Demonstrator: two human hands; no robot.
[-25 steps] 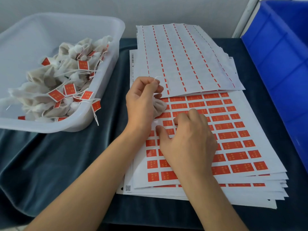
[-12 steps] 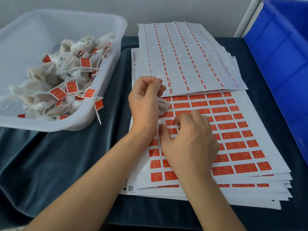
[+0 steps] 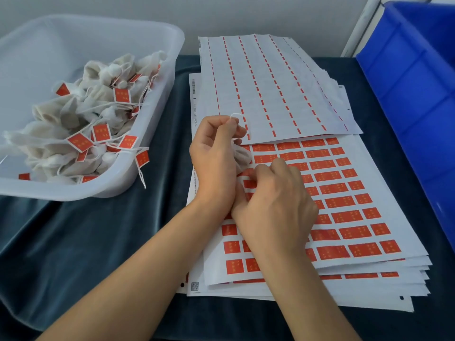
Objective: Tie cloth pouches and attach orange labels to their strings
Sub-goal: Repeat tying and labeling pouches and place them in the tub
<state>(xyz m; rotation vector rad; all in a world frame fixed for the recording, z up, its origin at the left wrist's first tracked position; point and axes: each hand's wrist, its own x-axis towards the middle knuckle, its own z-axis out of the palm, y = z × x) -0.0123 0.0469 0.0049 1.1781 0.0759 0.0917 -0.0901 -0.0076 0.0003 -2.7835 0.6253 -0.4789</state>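
Observation:
My left hand grips a small white cloth pouch, and its white string loops out above thumb and forefinger. My right hand lies just below it on the top sheet of orange labels, fingertips curled down onto the labels at the sheet's left part. Whether a label is pinched between those fingertips is hidden by the hand.
A translucent white tub at the left holds several tied pouches with orange labels. Used label sheets lie at the back over the stack. A blue crate stands at the right. Dark blue cloth covers the table.
Both hands stay nearly where they were. The right hand's fingertips have worked a little upward and leftward on the label sheet, closer to the pouch.

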